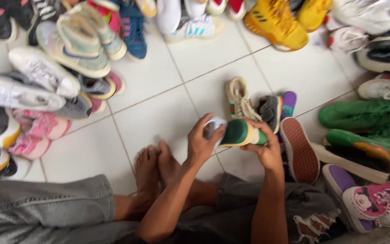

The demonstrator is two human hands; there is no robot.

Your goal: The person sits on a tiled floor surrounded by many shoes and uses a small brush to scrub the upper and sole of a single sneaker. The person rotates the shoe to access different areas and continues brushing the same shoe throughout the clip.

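Seen from above, as the person sits cross-legged on the floor, the scene sorts as follows.

Left hand (201, 140): fingers curled around a small pale blue-white cloth (215, 124), pressing it against the end of the shoe held in front of the lap.

Right hand (267, 147): closed around the body of a small green shoe with a cream sole and a green rounded end (240, 132), gripping it from the right side with the fingers wrapped over it.

Where the shoe is: held up in both hands, above the floor, just beyond the bare feet (156, 169) and between the two knees; its green end faces the cloth and touches it.

Just behind the hands: a beige lace-up sneaker with a green and red stripe (240, 100) stands on the tiles, with a grey shoe (271, 110) and a purple one (288, 103) right beside it.

Beside the right hand: a shoe lying on its side, showing a reddish-brown ribbed sole with a white edge (299, 150).

Lower right: a pink canvas sneaker with a cartoon mouse print and a purple toe cap (369, 203), near the torn knee of the grey jeans (312, 212).

Right edge: a pair of bright green sneakers (366, 114), one with an orange band.

Far side: yellow high-top sneakers (278, 22) and white shoes in a row.

Left side: a pile of white, grey, pink and pale blue shoes (50, 77), stacked on one another.

Floor (159, 113): white square tiles with grey joints, bare in the middle.
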